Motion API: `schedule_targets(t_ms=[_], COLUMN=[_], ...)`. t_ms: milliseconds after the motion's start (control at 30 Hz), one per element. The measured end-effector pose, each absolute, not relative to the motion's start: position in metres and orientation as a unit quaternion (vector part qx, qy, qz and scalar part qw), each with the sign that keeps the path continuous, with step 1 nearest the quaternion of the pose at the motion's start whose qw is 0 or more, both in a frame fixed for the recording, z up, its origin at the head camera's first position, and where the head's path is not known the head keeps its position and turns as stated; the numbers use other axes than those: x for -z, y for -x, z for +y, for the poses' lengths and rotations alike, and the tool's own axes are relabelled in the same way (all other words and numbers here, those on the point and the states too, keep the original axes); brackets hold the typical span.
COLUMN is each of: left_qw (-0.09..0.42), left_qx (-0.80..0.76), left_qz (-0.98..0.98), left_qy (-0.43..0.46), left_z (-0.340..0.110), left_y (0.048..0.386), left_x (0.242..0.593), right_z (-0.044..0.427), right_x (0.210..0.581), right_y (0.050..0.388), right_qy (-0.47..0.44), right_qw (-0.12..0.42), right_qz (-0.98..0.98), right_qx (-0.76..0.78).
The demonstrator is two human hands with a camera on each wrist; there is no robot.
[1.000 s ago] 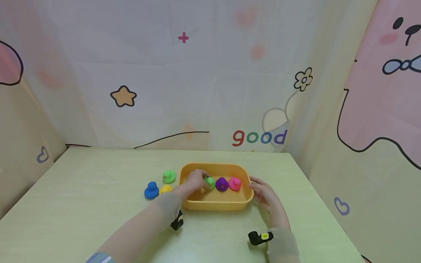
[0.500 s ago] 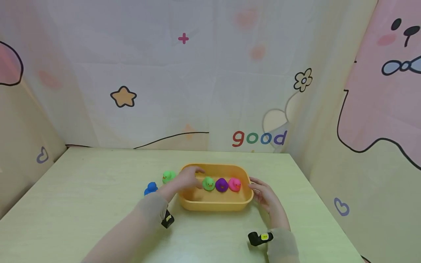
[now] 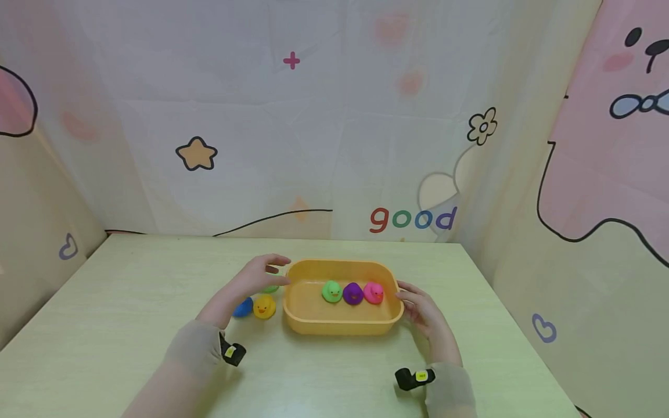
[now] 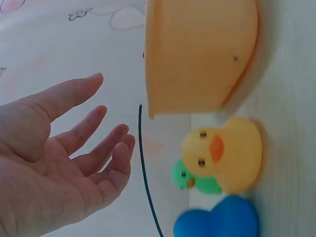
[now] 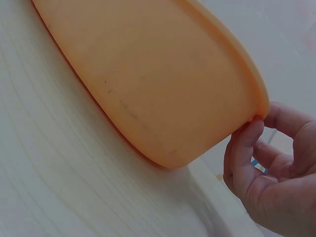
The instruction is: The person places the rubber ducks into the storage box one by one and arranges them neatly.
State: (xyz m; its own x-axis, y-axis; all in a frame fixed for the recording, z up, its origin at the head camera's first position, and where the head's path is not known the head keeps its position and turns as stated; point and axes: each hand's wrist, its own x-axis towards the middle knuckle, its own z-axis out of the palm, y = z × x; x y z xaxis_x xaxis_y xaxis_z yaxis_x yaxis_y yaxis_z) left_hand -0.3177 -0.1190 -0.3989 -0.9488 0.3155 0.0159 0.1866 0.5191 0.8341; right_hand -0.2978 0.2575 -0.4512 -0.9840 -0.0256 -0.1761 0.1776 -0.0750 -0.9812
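A yellow-orange plastic basin (image 3: 342,328) stands on the table, holding a green rubber duck (image 3: 331,292), a purple one (image 3: 352,294) and a pink one (image 3: 373,292) in a row. My left hand (image 3: 251,280) hovers left of the basin, fingers spread and loosely bent, with nothing in them. Below it sit a yellow duck (image 3: 264,306), a blue duck (image 3: 243,307) partly covered by the wrist, and a second green duck (image 3: 272,288) mostly hidden behind the hand. At the basin's right end, my right hand (image 3: 425,310) pinches the rim between thumb and fingers, as the right wrist view shows.
The pale wooden table (image 3: 157,278) reaches back to a printed cloth backdrop (image 3: 334,116). More cloth hangs along both sides. A black camera is strapped to each wrist.
My left hand has let go of the green duck inside the basin and moved left, out over the ducks on the table. The right hand has stayed at the rim.
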Motion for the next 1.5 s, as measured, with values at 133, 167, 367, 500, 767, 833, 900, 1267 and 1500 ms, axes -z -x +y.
schedule_targets(t_ms=[133,167,367,500,767,833,900,1267,1500], left_qw=[0.069,0.069,0.078,0.092,0.098,0.098,0.099,0.097,0.080], left_qx=[-0.477,-0.480,-0.473,-0.469,-0.468,-0.465,-0.459,-0.434,-0.405], left_qz=[0.867,0.866,0.872,0.874,0.876,0.878,0.882,0.896,0.910], left_qy=[-0.129,-0.122,-0.095,-0.083,-0.068,-0.061,-0.047,0.018,0.032], left_z=[-0.140,-0.145,-0.166,-0.174,-0.185,-0.186,-0.187,-0.188,-0.184], left_y=[0.314,0.313,0.309,0.305,0.302,0.302,0.302,0.305,0.302], left_x=[0.402,0.403,0.412,0.419,0.433,0.436,0.438,0.449,0.450], right_z=[0.256,0.256,0.257,0.258,0.258,0.258,0.257,0.258,0.258], right_x=[0.451,0.450,0.451,0.452,0.452,0.452,0.452,0.451,0.451], right_y=[0.298,0.298,0.298,0.298,0.299,0.298,0.298,0.298,0.297], right_qy=[-0.058,-0.059,-0.054,-0.052,-0.059,-0.060,-0.060,-0.054,-0.055], right_qw=[0.071,0.070,0.074,0.076,0.076,0.076,0.075,0.081,0.081], right_qz=[0.675,0.674,0.672,0.673,0.671,0.670,0.670,0.672,0.670], right_qx=[0.732,0.733,0.735,0.734,0.735,0.736,0.736,0.734,0.736])
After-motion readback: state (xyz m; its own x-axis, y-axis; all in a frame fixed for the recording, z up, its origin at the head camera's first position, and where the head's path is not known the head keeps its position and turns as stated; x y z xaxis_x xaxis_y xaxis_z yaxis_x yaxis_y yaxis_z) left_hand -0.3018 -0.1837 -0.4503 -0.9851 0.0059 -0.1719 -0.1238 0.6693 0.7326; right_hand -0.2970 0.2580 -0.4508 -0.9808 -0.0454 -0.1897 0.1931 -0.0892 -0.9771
